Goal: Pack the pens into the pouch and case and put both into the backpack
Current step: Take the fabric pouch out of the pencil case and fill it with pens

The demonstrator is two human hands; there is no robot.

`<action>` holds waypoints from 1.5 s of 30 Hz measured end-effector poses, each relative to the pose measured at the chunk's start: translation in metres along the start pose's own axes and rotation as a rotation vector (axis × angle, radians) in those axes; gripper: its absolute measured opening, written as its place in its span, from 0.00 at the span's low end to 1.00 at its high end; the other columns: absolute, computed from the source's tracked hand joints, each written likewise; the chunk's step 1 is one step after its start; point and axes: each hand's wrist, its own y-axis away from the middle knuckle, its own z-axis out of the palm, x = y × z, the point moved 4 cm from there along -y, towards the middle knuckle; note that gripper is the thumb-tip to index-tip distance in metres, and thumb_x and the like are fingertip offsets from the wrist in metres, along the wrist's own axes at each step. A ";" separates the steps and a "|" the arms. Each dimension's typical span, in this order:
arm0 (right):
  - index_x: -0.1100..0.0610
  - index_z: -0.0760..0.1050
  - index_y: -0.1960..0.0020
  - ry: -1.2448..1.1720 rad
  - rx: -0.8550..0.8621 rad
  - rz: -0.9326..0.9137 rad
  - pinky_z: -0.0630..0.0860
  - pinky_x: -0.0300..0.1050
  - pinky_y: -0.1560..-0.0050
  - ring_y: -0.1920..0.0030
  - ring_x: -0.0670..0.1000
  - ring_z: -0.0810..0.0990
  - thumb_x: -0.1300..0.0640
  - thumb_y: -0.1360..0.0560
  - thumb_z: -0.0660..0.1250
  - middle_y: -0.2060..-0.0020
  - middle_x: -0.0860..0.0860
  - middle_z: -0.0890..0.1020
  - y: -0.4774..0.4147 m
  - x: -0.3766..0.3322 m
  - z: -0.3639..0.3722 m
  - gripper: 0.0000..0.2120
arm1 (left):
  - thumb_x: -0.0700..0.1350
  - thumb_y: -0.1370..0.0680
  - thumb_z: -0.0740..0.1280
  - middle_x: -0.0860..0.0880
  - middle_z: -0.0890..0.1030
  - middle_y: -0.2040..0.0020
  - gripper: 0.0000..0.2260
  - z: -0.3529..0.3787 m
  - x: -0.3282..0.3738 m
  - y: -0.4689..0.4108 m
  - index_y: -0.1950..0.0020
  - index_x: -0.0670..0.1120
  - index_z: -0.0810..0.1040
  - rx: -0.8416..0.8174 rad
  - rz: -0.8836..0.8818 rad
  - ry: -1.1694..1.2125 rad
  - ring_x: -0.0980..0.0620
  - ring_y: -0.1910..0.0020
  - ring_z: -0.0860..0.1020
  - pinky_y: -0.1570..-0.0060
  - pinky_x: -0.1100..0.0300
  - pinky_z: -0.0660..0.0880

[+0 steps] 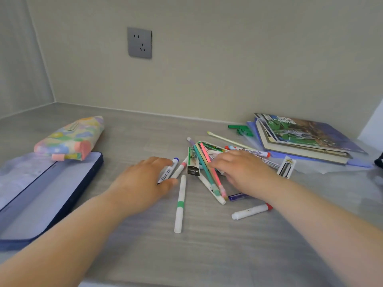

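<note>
Two bare hands reach forward over a grey wood-grain desk [207, 255], seen from my head-worn view looking down. At the centre of the frame lies a loose pile of pens [204, 162], crossed over one another: pink, green and yellow sticks among white markers.

My left hand [143, 179], just left of the pile, is palm down, its fingers and thumb closed round a blue-capped marker [169, 169]. My right hand [242, 170] lies over the right side of the pile with bent fingers touching the pink and green pens; I cannot tell whether it grips any.

Below the pile, a green-banded marker [180, 204] lies on its own, pointing toward the lower edge. A red-capped marker [251, 211] lies at lower right of centre, beside my right forearm.

At the left of the frame, a flat navy-edged case [41, 195] lies on the desk showing a pale inner face. A floral fabric pouch [72, 139] rests on its far end.

At the right, a stack of books [306, 139] sits by the wall. A grey wall socket [139, 42] is at upper centre.
</note>
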 end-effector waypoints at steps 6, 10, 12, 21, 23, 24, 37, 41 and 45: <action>0.50 0.63 0.32 0.143 -0.102 -0.145 0.62 0.50 0.36 0.34 0.54 0.66 0.60 0.24 0.58 0.34 0.52 0.70 -0.018 0.000 0.017 0.21 | 0.59 0.26 0.57 0.53 0.67 0.31 0.25 0.022 -0.020 -0.009 0.31 0.53 0.61 -0.003 0.001 -0.062 0.52 0.32 0.65 0.36 0.60 0.58; 0.52 0.64 0.33 0.186 -0.133 -0.181 0.61 0.50 0.34 0.34 0.54 0.66 0.57 0.24 0.57 0.34 0.53 0.70 -0.024 -0.003 0.022 0.20 | 0.60 0.27 0.58 0.56 0.68 0.32 0.25 0.028 -0.022 -0.007 0.31 0.55 0.61 -0.028 0.048 -0.020 0.54 0.34 0.65 0.36 0.61 0.59; 0.53 0.66 0.34 0.197 -0.116 -0.197 0.62 0.50 0.35 0.35 0.54 0.66 0.59 0.23 0.55 0.36 0.53 0.71 -0.025 -0.003 0.022 0.18 | 0.60 0.27 0.58 0.56 0.68 0.32 0.25 0.029 -0.023 -0.007 0.31 0.55 0.60 -0.024 0.053 -0.013 0.55 0.34 0.64 0.37 0.63 0.58; 0.58 0.68 0.40 0.219 -0.219 -0.162 0.70 0.53 0.41 0.37 0.55 0.68 0.57 0.26 0.61 0.37 0.55 0.71 -0.020 0.003 0.025 0.15 | 0.61 0.27 0.58 0.59 0.66 0.33 0.25 0.029 -0.026 -0.007 0.32 0.57 0.58 -0.032 0.071 0.007 0.57 0.33 0.63 0.34 0.63 0.58; 0.57 0.74 0.46 0.194 -0.128 -0.213 0.75 0.49 0.46 0.43 0.55 0.75 0.57 0.28 0.64 0.44 0.54 0.78 -0.019 -0.002 0.018 0.11 | 0.61 0.27 0.58 0.59 0.66 0.32 0.25 0.029 -0.026 -0.007 0.32 0.58 0.58 -0.033 0.068 0.015 0.57 0.33 0.62 0.34 0.63 0.58; 0.55 0.78 0.52 0.191 -0.048 -0.242 0.79 0.45 0.51 0.49 0.53 0.80 0.56 0.31 0.69 0.50 0.51 0.82 -0.019 -0.003 0.014 0.08 | 0.61 0.27 0.58 0.59 0.66 0.32 0.25 0.029 -0.026 -0.007 0.32 0.58 0.58 -0.036 0.065 0.020 0.57 0.33 0.62 0.34 0.63 0.58; 0.55 0.77 0.50 0.274 -0.070 -0.160 0.75 0.48 0.51 0.52 0.55 0.80 0.59 0.29 0.65 0.56 0.52 0.83 -0.031 0.005 -0.015 0.09 | 0.52 0.26 0.62 0.53 0.72 0.35 0.17 -0.013 -0.024 -0.013 0.37 0.52 0.71 0.155 -0.011 0.087 0.51 0.36 0.68 0.38 0.60 0.62; 0.48 0.72 0.42 0.070 -0.165 -0.002 0.67 0.44 0.56 0.45 0.54 0.76 0.57 0.26 0.57 0.45 0.48 0.79 -0.025 0.009 0.001 0.15 | 0.50 0.25 0.62 0.54 0.75 0.48 0.09 -0.062 -0.053 -0.025 0.46 0.51 0.76 0.228 -0.188 0.132 0.53 0.52 0.69 0.56 0.68 0.60; 0.47 0.72 0.42 0.108 -0.148 -0.058 0.64 0.43 0.61 0.48 0.54 0.77 0.52 0.28 0.58 0.46 0.48 0.76 -0.025 0.000 0.008 0.15 | 0.47 0.24 0.60 0.48 0.78 0.43 0.09 -0.095 -0.108 -0.036 0.47 0.49 0.77 0.239 -0.410 0.092 0.46 0.46 0.74 0.49 0.60 0.65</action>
